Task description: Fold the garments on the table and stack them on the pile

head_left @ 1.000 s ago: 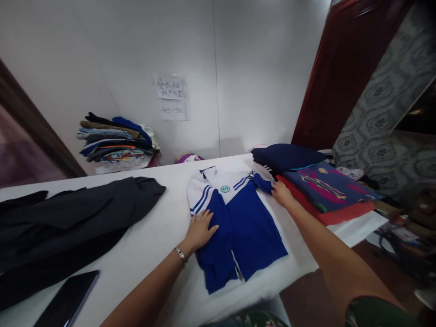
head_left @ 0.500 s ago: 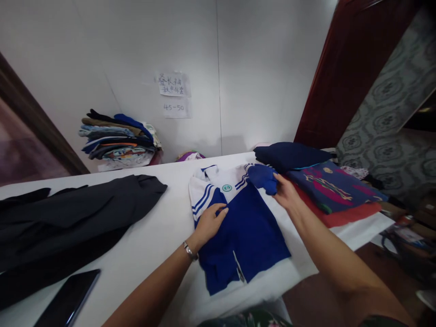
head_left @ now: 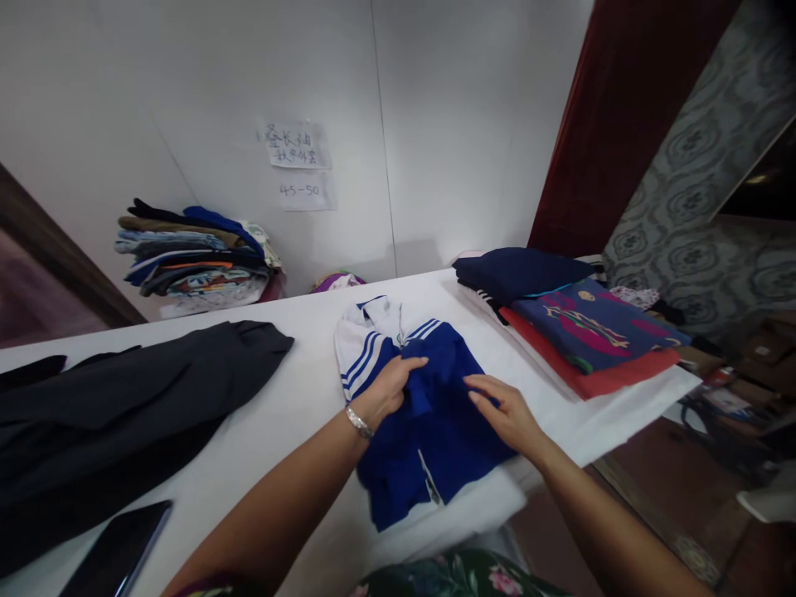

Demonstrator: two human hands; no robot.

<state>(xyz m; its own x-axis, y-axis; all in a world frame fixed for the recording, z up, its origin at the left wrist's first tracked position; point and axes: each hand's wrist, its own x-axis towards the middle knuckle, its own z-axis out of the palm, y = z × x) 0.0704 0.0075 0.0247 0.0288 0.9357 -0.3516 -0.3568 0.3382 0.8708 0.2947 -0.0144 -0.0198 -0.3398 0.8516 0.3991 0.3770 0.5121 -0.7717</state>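
Observation:
A blue and white zip jacket [head_left: 448, 439] with striped shoulders lies front up before me, collar away from me. Its right-side sleeve is folded inward across the chest and partly covers the round badge. My left hand [head_left: 391, 388], with a silver bracelet at the wrist, is on the folded sleeve near the middle, index finger stretched and the other fingers curled onto the cloth. At the jacket's right side, my right hand [head_left: 507, 414] has its fingers and thumb apart over the blue cloth and holds nothing.
A dark grey garment [head_left: 186, 373] lies at left, with a phone [head_left: 118, 547] nearer me. Folded clothes are stacked [head_left: 199, 257] at the back left. Another pile, topped by a navy garment [head_left: 522, 274], stands at right on the white table [head_left: 311, 464]. Paper notes [head_left: 298, 166] hang on the wall.
The right sleeve has been brought inward over the chest. My right hand has let go of it and moved down and left. My left hand has shifted slightly toward the jacket's middle.

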